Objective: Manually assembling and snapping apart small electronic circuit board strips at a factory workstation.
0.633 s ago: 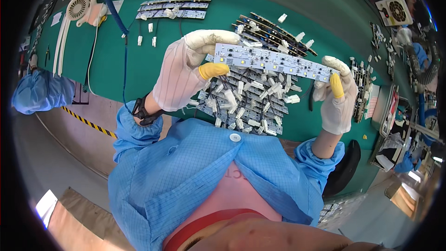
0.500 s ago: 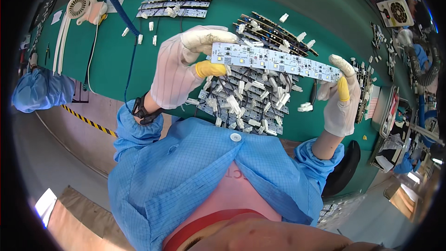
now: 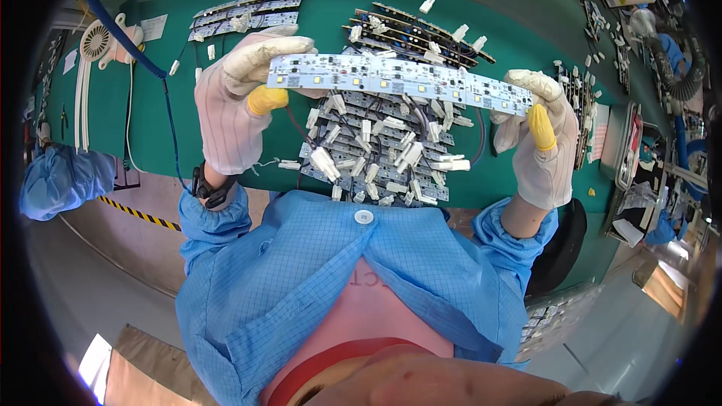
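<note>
A long white LED circuit board is held up lengthwise, its face with chips and yellow LEDs toward me. My left hand, in a striped glove with a yellow thumb cover, closes on its left end. My right hand, gloved the same way, grips the right end between thumb and fingers. Dark wires hang below the board, with white connectors near their ends. Beneath and behind it lies a heap of similar LED boards, with many white plugs on top and partly hidden by the held board.
Behind the heap, several boards lie stacked on edge. A row of LED boards lies at the far left of the green mat, near a small fan. More boards and a tray are at right. A co-worker's blue sleeve shows at left.
The held board has shifted left and is seen more broadly and a little higher. My left hand has moved left with it; my right hand has shifted slightly left. The whole view has shifted too.
</note>
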Available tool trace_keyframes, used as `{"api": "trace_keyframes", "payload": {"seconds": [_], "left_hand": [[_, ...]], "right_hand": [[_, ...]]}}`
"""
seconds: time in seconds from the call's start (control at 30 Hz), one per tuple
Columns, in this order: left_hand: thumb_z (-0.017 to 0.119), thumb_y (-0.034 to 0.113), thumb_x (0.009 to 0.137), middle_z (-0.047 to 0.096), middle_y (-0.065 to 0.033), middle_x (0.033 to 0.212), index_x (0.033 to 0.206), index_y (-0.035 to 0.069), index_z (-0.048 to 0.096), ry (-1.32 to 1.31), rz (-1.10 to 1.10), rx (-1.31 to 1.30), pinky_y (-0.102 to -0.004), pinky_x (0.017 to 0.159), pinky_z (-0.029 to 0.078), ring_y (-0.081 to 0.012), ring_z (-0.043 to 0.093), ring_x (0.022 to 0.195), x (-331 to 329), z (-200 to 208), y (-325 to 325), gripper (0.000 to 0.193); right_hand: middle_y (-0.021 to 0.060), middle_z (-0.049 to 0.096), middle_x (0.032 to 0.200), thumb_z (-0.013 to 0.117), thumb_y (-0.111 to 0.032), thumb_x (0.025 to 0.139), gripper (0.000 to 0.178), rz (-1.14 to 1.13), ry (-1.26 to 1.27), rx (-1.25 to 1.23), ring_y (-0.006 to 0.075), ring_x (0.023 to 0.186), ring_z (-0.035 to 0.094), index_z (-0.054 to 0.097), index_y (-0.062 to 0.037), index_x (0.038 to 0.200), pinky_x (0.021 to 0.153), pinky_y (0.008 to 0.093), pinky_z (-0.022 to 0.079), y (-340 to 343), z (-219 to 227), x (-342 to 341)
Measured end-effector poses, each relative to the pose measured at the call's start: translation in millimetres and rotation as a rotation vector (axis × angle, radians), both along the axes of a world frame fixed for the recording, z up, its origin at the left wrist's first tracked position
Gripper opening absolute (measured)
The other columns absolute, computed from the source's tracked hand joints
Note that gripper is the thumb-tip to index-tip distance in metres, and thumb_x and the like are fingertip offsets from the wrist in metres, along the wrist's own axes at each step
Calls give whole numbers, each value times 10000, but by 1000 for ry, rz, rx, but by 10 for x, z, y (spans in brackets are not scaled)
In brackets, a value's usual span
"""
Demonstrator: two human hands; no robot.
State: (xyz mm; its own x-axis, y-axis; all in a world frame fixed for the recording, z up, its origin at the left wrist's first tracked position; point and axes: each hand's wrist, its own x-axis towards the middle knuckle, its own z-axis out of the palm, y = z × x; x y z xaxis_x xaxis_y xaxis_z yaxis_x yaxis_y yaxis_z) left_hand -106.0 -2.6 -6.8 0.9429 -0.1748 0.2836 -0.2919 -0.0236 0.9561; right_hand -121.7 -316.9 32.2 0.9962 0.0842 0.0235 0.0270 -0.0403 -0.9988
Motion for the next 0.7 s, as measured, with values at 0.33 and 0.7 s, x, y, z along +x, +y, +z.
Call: {"api": "trace_keyframes", "payload": {"seconds": [0.33, 0.7], "left_hand": [[690, 348, 828, 642, -173, 1052, 1186, -79, 563, -39, 35, -48, -281, 764, 519, -204, 654, 862, 32, -105, 25, 571], [549, 557, 875, 677, -103, 1014, 1163, -17, 608, 71, 162, 336, -248, 852, 460, -122, 613, 923, 130, -56, 37, 645]], "right_hand": [[51, 587, 659, 676, -427, 835, 603, -17, -38, -38, 96, 534, 527, 536, 69, 1148, 558, 200, 406, 56, 76, -37], [93, 659, 842, 599, -153, 880, 346, 203, -50, 174, 104, 614, 588, 528, 17, 1172, 575, 231, 487, 21, 65, -65]]}}
